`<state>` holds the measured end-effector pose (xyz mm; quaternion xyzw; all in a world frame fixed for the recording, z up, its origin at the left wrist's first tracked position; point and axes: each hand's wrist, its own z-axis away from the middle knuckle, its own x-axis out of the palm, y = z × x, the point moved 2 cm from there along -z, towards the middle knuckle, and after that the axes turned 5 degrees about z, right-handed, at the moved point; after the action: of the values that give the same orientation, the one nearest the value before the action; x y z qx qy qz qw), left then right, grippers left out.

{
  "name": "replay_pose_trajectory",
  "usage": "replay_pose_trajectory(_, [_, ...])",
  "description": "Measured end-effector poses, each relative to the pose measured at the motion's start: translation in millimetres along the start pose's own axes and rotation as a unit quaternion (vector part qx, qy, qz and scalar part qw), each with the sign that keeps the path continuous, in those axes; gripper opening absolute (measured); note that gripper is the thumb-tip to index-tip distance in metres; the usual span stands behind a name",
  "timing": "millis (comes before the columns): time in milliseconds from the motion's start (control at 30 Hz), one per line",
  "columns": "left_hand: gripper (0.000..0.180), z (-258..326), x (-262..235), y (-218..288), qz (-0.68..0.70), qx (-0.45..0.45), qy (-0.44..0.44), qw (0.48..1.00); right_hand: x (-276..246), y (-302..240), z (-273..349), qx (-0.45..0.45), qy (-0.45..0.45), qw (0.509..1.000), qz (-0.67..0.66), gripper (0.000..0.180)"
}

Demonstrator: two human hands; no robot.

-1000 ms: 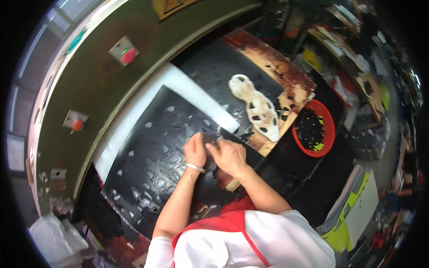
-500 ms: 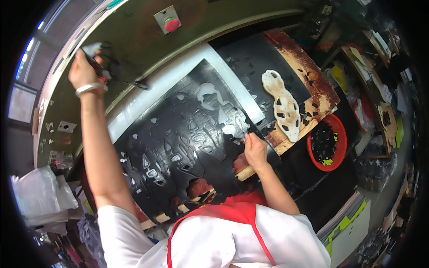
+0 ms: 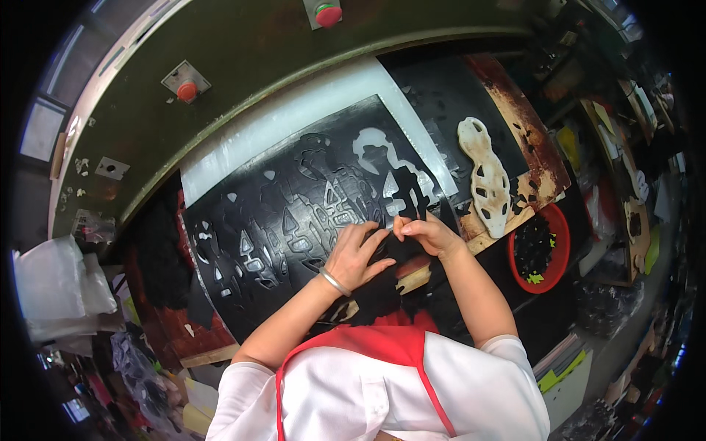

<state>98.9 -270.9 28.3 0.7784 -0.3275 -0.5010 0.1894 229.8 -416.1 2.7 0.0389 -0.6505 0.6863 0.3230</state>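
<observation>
A black rubber-like sheet [image 3: 220, 213], full of cut-out shapes, lies in front of me over a pale white board [image 3: 239, 158]. My left hand [image 3: 358, 257] rests on the sheet's near part with the fingers spread and nothing gripped. Close beside it, my right hand [image 3: 432, 237] pinches thumb and forefinger together at the sheet's right part. What sits between those fingertips is too dark and small to make out. Right of the sheet lies a cream sole-shaped plate [image 3: 491, 192] with several holes.
A red bowl [image 3: 562, 257] of black and yellow-green scraps stands at the right. Beyond the sheet rises a green machine beam with two red push buttons [image 3: 187, 91] [image 3: 328, 15]. Clear plastic bags [image 3: 62, 283] hang at the left; cluttered shelves line the right.
My left hand has come down from the far left, where it held a dark corded object, onto the sheet. That object is out of its grasp. My right hand still pinches near the sheet's right part.
</observation>
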Motion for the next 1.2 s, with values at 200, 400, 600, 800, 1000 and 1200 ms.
replay_pose_trajectory(200, [0.017, -14, -24, -40, 0.413, -0.372, 0.151, 0.818, 32, -24, 25, 0.096, 0.201, 0.911, 0.348, 0.018])
replay_pose_trajectory(400, [0.021, -11, -28, -46, 0.604, -0.359, 0.135, 0.698, 93, -21, 14, -0.027, 0.290, 0.841, 0.456, 0.035])
replay_pose_trajectory(600, [0.020, -49, -74, -66, 0.510, -0.365, 0.337, 0.702, 72, 32, -26, -0.014, 0.264, 0.930, 0.254, 0.029])
replay_pose_trajectory(800, [0.026, -122, -277, -103, 0.380, -0.115, 0.462, 0.793, 51, 38, -6, -0.066, 0.254, 0.896, 0.357, 0.028])
replay_pose_trajectory(1000, [0.032, -138, -372, -59, 0.247, -0.077, 0.361, 0.896, 48, 31, -11, 0.066, 0.097, 0.947, 0.299, 0.034])
replay_pose_trajectory(1200, [0.018, -60, -247, -23, 0.007, -0.069, 0.238, 0.969, 51, 32, -28, 0.159, -0.086, 0.974, 0.134, 0.025])
